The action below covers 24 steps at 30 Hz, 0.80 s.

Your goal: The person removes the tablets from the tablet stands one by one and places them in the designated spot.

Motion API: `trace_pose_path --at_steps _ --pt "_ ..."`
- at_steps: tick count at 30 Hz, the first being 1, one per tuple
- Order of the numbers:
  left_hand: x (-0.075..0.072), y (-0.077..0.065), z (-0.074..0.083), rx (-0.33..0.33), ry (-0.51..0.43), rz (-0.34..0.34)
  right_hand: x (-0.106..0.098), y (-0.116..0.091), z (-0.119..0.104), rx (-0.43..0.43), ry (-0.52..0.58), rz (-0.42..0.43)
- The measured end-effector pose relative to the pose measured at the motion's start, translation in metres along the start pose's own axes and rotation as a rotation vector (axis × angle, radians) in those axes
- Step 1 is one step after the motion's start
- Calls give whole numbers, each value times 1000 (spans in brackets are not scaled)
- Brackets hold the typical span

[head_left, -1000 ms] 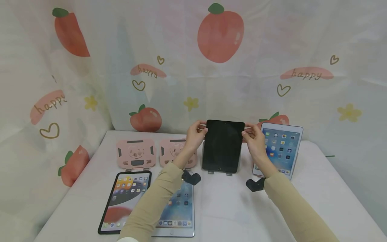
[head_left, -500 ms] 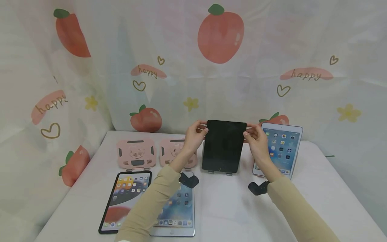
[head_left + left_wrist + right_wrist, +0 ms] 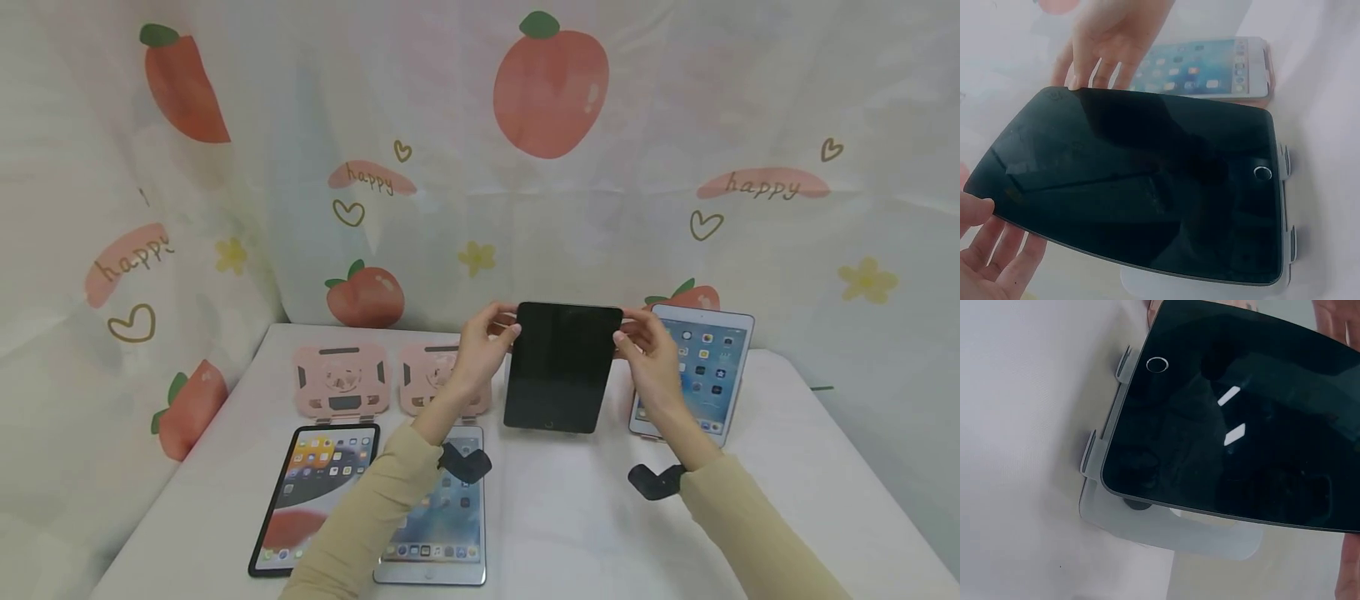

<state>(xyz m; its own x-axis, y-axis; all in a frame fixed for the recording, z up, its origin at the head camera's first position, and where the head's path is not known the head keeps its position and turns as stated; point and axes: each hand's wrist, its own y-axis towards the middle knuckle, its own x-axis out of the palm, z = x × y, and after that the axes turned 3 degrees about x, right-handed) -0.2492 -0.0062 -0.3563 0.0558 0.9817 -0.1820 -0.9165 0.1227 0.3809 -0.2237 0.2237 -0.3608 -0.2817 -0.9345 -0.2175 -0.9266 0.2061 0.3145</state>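
A tablet (image 3: 564, 367) with a dark screen stands upright, tilted back, in the middle of the head view. My left hand (image 3: 482, 346) pinches its upper left edge, thumb in front and fingers behind. On the opposite edge my right hand (image 3: 651, 360) grips it the same way. Behind the tablet is a pale grey stand (image 3: 1210, 536), mostly hidden by it, with two small hooks at its foot. In the right wrist view the tablet's bottom edge lies close to those hooks. The left wrist view shows the tablet's home button near the hook end.
A white tablet (image 3: 708, 367) leans on a stand at the right, partly behind my right wrist. Two pink stands (image 3: 342, 381) are at the back left. In front of them lie a black-framed tablet (image 3: 288, 533) and another white tablet (image 3: 442, 533), both partly under my left sleeve.
The dark tablet has shifted slightly right and nearer to me, and both hands have moved with it. Its lower edge now covers the stand's hooks in the head view.
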Motion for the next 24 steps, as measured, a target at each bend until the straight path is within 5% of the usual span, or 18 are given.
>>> trace_pose_path --at_steps 24 --pt "-6 -41 8 0 -27 -58 -17 -39 -5 -23 -59 -85"
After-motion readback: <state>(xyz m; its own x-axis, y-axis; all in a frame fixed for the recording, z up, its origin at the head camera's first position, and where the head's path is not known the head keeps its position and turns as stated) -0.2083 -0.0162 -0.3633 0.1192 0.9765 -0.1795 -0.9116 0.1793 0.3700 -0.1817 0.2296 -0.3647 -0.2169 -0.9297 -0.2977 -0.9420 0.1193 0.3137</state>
